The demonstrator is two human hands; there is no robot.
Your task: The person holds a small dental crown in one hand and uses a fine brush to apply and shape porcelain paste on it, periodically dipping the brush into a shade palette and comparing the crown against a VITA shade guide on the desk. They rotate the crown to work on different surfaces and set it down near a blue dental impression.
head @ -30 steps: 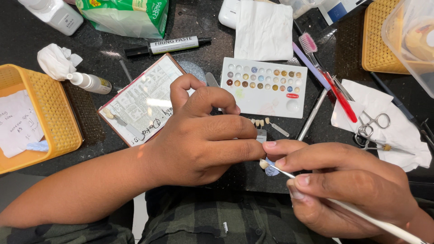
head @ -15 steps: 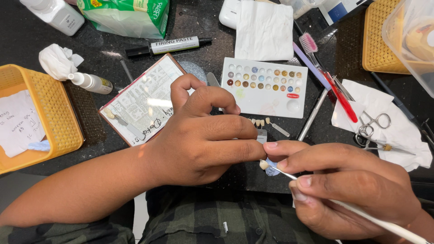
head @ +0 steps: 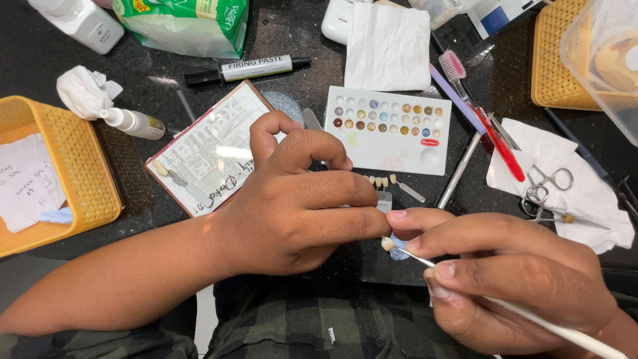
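Black table (head: 279, 40), w/ yellow basket (head: 73, 159), palette (head: 389, 129), marker (head: 246, 68)

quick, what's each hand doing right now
Left hand: closed, pinching a small cream tooth-shaped piece at the fingertips.
Right hand: closed, holding a thin white brush against that piece.

A dental laboratory bench: the dark speckled table (head: 279, 40) carries a white palette of small colour wells (head: 389, 129), a row of tiny tooth samples (head: 382, 181), a paste syringe (head: 249, 68), scissors-handled forceps (head: 545, 189), fine brushes and yellow mesh trays (head: 63, 156).
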